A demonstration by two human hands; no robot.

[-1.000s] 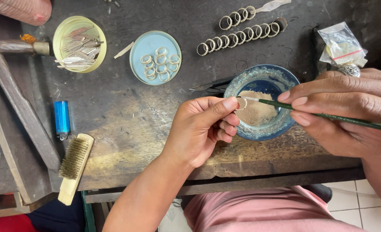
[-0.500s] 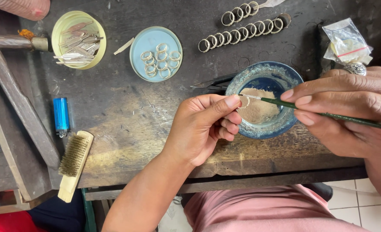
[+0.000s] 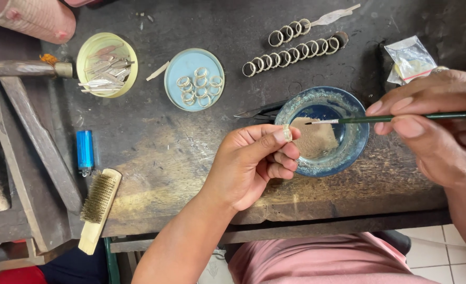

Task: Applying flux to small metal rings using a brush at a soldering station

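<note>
We are pinching a small pale ring [image 3: 286, 132] between the thumb and forefinger of our left hand [image 3: 254, 163], holding it over the near rim of the blue bowl [image 3: 355, 150]. Our right hand [image 3: 438, 126] is gripping a thin green brush [image 3: 396, 118] with fingers closed tight, its tip hanging above the bowl, just beside the ring. More rings [image 3: 296, 47] are lying on the dark workbench [image 3: 154, 147] behind.
</note>
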